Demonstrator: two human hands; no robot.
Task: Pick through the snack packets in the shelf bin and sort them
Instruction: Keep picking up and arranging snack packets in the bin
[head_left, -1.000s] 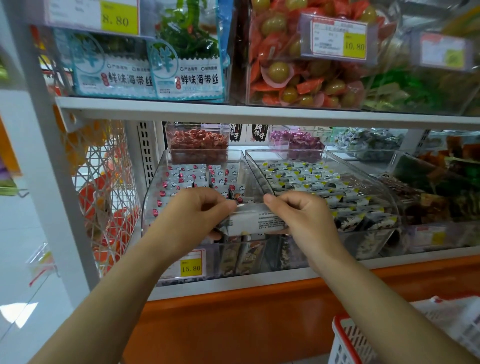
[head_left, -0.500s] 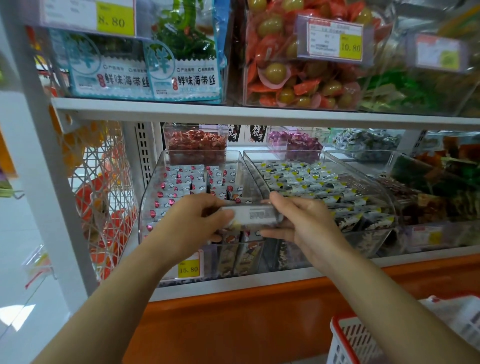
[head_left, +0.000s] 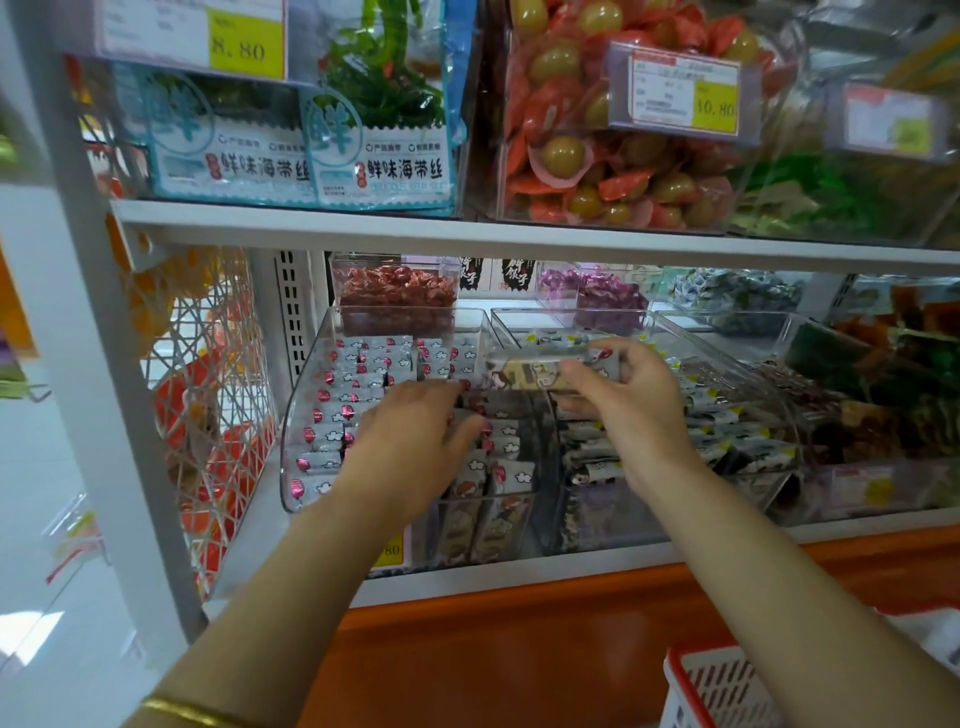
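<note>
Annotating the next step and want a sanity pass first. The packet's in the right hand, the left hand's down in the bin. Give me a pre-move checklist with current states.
1. Right hand grip on the packet: ok, thumb and fingers pinch its right part.
2. Left hand off that packet: ok, it rests on the packets in the left bin.
3. Left hand holding anything: cannot tell, fingertips hidden.
4. Packet clear of the upper shelf: ok, it sits well below.
5. Right bin open on top for a drop: ok.
6. Packet print matches a bin: cannot tell, blurred.
</note>
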